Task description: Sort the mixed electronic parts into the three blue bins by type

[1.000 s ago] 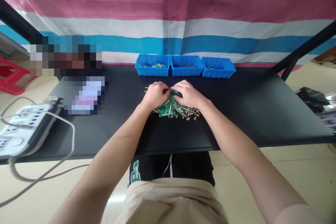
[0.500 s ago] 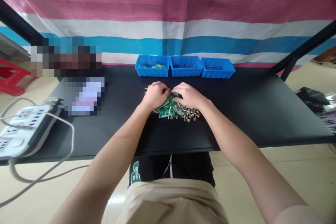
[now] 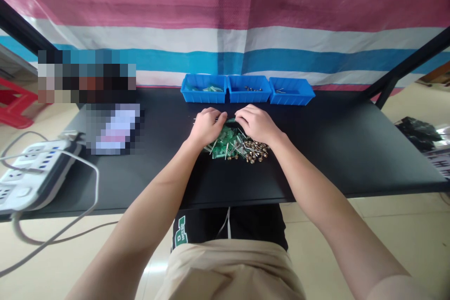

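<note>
A mixed pile lies on the black table: small green plastic packets (image 3: 225,143), thin silvery pins (image 3: 213,146) and brass-coloured round-headed screws or bolts (image 3: 256,150). My left hand (image 3: 208,126) rests at the pile's far left side, fingers curled down; their tips, and whatever they grip, are hidden. At the far right side, my right hand (image 3: 255,123) has thumb and fingers pinched together at the end of a small green packet (image 3: 230,121) lying between the hands. Both palms face down.
Three blue bins stand behind the pile: the left bin (image 3: 204,97) with green packets, the middle bin (image 3: 249,96) with brass-coloured pieces, the right bin (image 3: 292,98) with a few pins. A power strip (image 3: 31,173) with cables and a blurred phone-like object (image 3: 117,126) lie left.
My right hand has moved slightly up and right, and its fingers have drawn together. My left thumb has lifted away from the pile. A green packet now shows between the hands.
</note>
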{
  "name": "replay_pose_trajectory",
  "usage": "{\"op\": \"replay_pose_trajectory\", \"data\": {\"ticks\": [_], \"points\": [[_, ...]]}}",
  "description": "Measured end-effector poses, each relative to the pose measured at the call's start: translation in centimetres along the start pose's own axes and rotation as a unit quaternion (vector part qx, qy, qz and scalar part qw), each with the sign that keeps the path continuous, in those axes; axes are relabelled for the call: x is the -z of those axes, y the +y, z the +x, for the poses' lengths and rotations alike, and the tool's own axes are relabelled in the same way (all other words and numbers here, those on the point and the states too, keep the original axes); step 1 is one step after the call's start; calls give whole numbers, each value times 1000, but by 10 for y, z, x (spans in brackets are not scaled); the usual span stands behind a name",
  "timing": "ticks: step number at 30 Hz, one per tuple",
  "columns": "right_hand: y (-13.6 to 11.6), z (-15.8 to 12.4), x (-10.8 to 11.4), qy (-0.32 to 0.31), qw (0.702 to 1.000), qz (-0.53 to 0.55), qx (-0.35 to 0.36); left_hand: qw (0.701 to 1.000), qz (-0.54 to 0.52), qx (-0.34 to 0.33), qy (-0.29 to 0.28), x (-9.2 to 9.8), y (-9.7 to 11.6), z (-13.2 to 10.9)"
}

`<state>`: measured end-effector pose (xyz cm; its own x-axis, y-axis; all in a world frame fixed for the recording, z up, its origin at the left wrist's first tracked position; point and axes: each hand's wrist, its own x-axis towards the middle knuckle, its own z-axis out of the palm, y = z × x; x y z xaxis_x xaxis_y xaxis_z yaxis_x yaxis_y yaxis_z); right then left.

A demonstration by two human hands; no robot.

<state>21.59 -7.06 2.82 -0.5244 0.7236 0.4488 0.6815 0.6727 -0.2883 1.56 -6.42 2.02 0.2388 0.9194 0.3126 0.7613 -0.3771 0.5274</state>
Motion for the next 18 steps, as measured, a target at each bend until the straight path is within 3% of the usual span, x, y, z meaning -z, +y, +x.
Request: {"op": "replay_pose_trajectory", "data": {"ticks": [7,12,18], "points": [[4,-1,-1,129,987,17,-89,996,-63,-50,22,7,7,-5],[-1,0,-2,160,978,81,-110,993,-82,-82,15,9,9,-7],[-5,1,-3,175,967,141,-117,987,-157,-34,18,10,12,-7]]}}
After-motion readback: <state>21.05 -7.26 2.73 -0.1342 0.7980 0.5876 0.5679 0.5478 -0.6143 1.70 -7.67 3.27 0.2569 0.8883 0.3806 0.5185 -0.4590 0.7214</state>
